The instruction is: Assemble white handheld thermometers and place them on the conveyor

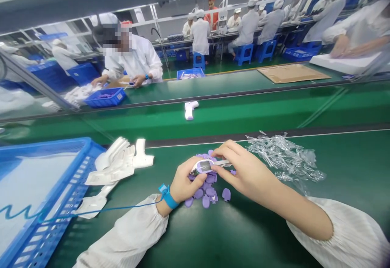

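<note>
My left hand (187, 180) is closed around one end of a white thermometer gun (206, 166) with a purple-framed grey screen. Its thumb lies along the near edge. My right hand (239, 164) pinches the other side of the same thermometer gun, finger and thumb at the screen end. A pale narrow part runs between its fingers; I cannot tell its shape fully. Directly beneath lies a pile of purple plastic caps (208, 190), partly hidden by the hands. One purple cap (226, 195) sits apart to the right. A blue wrist strap (168, 197) with a coiled cord circles my left wrist.
White gun-shaped shells (115, 160) lie at left beside a blue crate (65, 215). Clear plastic film pieces (286, 156) are heaped at right. Another thermometer gun (190, 110) rests on the green belt (146, 119). Across it, a co-worker (134, 58) handles parts near a blue bin (105, 97).
</note>
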The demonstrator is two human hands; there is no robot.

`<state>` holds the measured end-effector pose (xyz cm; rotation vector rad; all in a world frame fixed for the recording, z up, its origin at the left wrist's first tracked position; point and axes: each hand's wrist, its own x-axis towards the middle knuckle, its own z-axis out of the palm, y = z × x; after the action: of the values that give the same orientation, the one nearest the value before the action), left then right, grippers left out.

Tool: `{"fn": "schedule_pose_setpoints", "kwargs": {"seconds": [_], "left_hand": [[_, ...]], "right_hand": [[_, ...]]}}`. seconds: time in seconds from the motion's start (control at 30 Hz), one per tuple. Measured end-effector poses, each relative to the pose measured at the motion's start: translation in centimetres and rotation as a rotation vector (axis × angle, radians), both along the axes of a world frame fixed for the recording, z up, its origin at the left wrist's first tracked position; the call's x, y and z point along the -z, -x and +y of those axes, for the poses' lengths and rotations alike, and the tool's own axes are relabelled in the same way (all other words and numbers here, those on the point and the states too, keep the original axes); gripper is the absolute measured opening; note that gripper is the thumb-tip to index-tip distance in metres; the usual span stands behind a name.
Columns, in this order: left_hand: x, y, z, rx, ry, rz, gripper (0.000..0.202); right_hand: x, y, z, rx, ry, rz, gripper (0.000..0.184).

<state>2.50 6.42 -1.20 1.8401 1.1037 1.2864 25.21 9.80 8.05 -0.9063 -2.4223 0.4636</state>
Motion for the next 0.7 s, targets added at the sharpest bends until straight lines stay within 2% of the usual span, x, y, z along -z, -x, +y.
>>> {"fn": "schedule_pose_setpoints", "kwargs": {"seconds": [0.3, 0.47, 0.53, 0.6, 0.7], "left_hand": [[0.5, 0.4, 0.1, 0.011, -0.068, 0.062, 0.037], [0.6, 0.6, 0.2, -0.001, -0.107, 0.088, 0.037], [0.9, 0.8, 0.3, -0.052, -0.060, 0.057, 0.038], [1.3, 1.0, 0.3, -0.117, 0.000, 0.004, 0.040], [1.8, 1.2, 0.5, -0.168, 0.062, -0.053, 0.039]], "right_hand": [[0.0, 0.3, -0.1, -0.096, -0.079, -0.020, 0.017], [-2.0, -0.4, -0.6, -0.146, 0.079, 0.102, 0.020], [-3.1, -1.6, 0.4, -0.085, 0.156, 0.151, 0.020], [-3.8, -3.6, 2.3, 0.049, 0.249, 0.093, 0.021], [-3.3, -7.3, 5.6, 0.208, 0.430, -0.238, 0.023]]}}
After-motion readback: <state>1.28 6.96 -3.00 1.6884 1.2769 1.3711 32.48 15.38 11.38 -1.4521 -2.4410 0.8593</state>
